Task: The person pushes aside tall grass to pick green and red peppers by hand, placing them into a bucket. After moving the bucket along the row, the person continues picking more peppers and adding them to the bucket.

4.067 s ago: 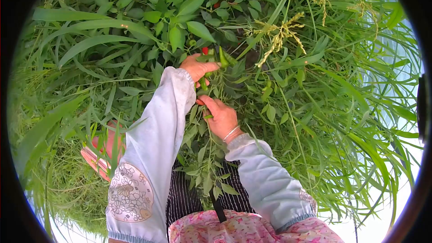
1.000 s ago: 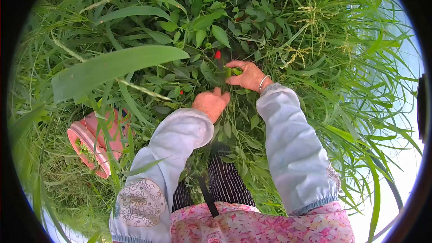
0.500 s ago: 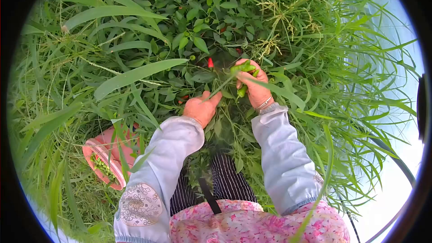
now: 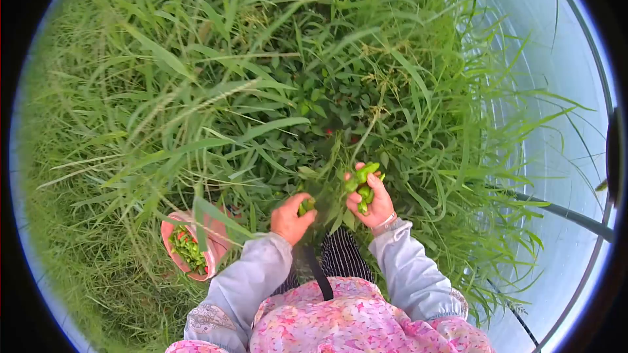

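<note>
Right hand (image 4: 374, 204) grip cupped round glossy green peppers (image 4: 367, 170) — shouldn't squeeze; left hand (image 4: 291, 219) curled on small green pepper (image 4: 305, 207).

Peppers (image 4: 366, 170) glossy, smooth; bucket (image 4: 218, 234) matt plastic; sleeves (image 4: 418, 263) wrinkled matt cloth.

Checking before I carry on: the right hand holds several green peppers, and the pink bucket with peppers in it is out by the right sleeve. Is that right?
Not quite: the bucket's side is wrong. The head view shows the pink bucket with peppers in it out by the left sleeve. The right hand does hold several green peppers.
</note>
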The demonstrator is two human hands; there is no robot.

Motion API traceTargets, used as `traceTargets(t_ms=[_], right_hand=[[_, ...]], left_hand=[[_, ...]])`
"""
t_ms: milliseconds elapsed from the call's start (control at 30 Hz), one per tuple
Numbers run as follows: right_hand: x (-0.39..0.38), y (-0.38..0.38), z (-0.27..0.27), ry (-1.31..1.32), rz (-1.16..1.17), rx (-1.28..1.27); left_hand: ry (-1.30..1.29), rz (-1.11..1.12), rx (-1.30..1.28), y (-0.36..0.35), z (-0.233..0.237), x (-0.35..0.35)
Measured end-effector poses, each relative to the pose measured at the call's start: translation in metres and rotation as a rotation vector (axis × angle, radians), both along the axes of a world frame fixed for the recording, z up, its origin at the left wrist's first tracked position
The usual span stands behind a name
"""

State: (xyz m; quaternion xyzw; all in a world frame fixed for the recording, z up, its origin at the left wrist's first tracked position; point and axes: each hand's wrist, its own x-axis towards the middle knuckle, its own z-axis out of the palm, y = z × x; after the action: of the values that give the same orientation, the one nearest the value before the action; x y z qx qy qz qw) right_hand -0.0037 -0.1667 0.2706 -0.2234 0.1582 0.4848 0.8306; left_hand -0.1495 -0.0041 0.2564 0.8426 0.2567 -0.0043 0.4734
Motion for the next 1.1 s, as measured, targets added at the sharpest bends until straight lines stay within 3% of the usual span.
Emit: traceTargets(t_ms=[67,100,167,400,633,767,867,900,1100], right_hand=[[-0.022,0.001,0.006,0.06,0.07,0.105],[-0.032,0.003,0.012,0.067,0.119,0.116],[-0.054,0.01,0.025,0.054,0.226,0.128],[-0.12,0.041,0.037,0.108,0.525,0.011],[-0.146,0.073,0.054,-0.142,0.824,-0.199],[-0.165,0.097,0.079,-0.186,0.936,-0.295],[-0.177,0.116,0.07,-0.166,1.058,-0.307],[-0.182,0.122,0.066,-0.152,1.096,-0.336],[-0.234,0.181,0.044,-0.196,1.339,-0.377]], left_hand=[[0.106,0.21,-0.645,0.005,0.001,-0.033],[0.204,0.282,-0.783,0.015,0.043,-0.035],[0.172,0.393,-1.033,0.028,0.069,-0.057],[0.055,0.459,-1.269,0.041,0.1,-0.12],[0.01,0.558,-1.319,0.045,0.111,-0.17],[-0.032,0.594,-1.267,0.043,0.102,-0.193],[-0.149,0.701,-1.344,0.04,0.084,-0.213],[-0.049,0.781,-1.376,0.045,0.086,-0.222],[-0.138,1.053,-1.385,0.06,0.042,-0.286]])
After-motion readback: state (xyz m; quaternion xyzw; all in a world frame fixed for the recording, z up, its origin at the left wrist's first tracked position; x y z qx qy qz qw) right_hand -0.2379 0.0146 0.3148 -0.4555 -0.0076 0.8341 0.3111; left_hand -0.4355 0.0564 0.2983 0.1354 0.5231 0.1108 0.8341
